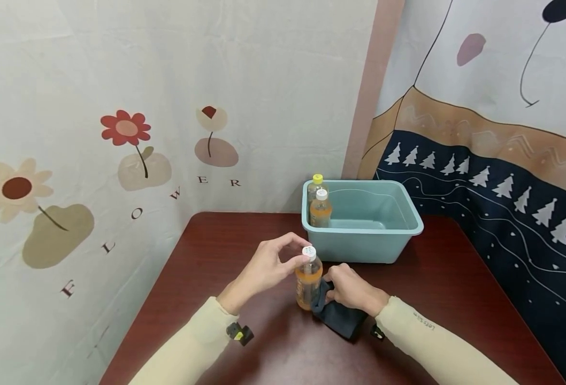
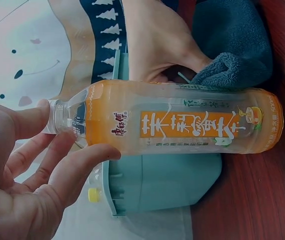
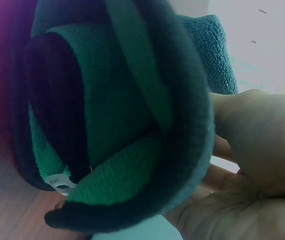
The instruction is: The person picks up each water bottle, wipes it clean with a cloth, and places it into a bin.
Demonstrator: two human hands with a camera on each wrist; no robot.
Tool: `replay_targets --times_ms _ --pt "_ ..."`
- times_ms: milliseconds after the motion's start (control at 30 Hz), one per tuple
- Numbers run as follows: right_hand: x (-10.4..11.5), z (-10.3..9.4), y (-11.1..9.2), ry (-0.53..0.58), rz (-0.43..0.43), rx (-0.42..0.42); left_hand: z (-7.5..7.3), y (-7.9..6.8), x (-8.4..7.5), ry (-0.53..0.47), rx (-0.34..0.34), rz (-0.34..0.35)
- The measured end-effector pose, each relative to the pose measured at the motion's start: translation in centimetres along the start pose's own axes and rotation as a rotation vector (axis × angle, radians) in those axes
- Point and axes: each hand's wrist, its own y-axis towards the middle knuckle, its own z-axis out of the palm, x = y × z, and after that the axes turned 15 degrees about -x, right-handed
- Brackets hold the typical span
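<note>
A clear drink bottle (image 1: 308, 286) with an orange label and white cap stands upright on the table in front of the tub. My left hand (image 1: 273, 264) pinches it at the cap and neck, the thumb and fingertips around the white cap (image 2: 52, 117). On the bottle's other side my right hand (image 1: 352, 289) grips a dark blue-green cloth (image 1: 341, 318), one bunched part of it against the bottle's side. In the right wrist view the folded cloth (image 3: 117, 100) fills much of the picture, beside my right hand (image 3: 252, 160).
A light blue-green plastic tub (image 1: 360, 246) stands at the back of the red-brown table (image 1: 244, 230). Inside its left end are a yellow-capped bottle (image 1: 317, 184) and a white-capped bottle (image 1: 321, 211). Behind the table hangs a printed cloth backdrop (image 1: 273, 107).
</note>
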Motion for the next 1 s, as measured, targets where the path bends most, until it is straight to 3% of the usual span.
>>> replay_targets --times_ms 167,667,833,1000 --pt "0.5 -1.0 0.0 0.015 0.02 -0.018 0.0 -0.1 -0.2 0.0 0.004 0.002" --pt "4.9 -6.4 0.5 -0.003 0.047 -0.217 -0.3 -0.2 -0.3 0.016 -0.007 -0.011" --pt "5.9 -7.1 0.8 0.038 0.034 -0.282 -0.3 -0.3 -0.3 0.023 -0.005 -0.02" --pt "6.3 -6.9 0.8 0.036 0.047 -0.288 -0.3 -0.3 -0.4 0.021 -0.011 -0.025"
